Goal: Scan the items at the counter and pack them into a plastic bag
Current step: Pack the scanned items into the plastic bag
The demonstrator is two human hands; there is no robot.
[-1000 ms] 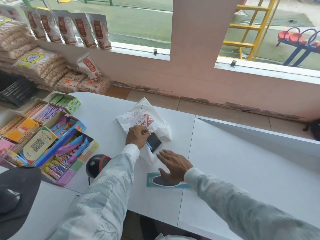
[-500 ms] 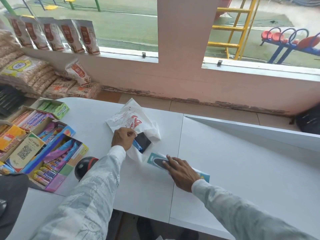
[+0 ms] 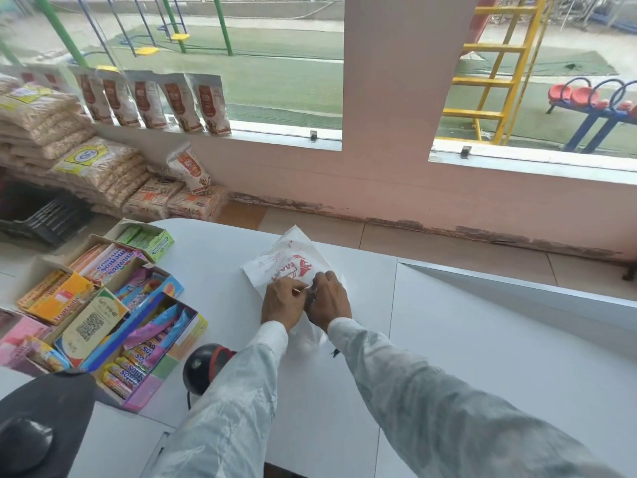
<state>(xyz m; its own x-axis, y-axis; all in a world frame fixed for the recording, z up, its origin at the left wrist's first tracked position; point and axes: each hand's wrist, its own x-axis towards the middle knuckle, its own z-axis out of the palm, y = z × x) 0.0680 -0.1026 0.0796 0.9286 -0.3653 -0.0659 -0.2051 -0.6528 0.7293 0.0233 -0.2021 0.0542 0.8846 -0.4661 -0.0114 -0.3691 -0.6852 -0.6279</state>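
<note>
I have both hands together on the white plastic bag [image 3: 289, 267]: my left hand [image 3: 281, 301] pinches its near edge, my right hand [image 3: 329, 300] grips it alongside. Red print beyond my fingers reads "MART". Left of my fingers sit candy boxes [image 3: 113, 298] marked "mentos" and "Fruittella", plus a QR-code card [image 3: 91, 326]. A black scanner [image 3: 203, 370] stands behind my left wrist on the white counter [image 3: 482, 339].

Hands [image 3: 305, 301] hide the plastic bag's [image 3: 282, 265] opening.
</note>
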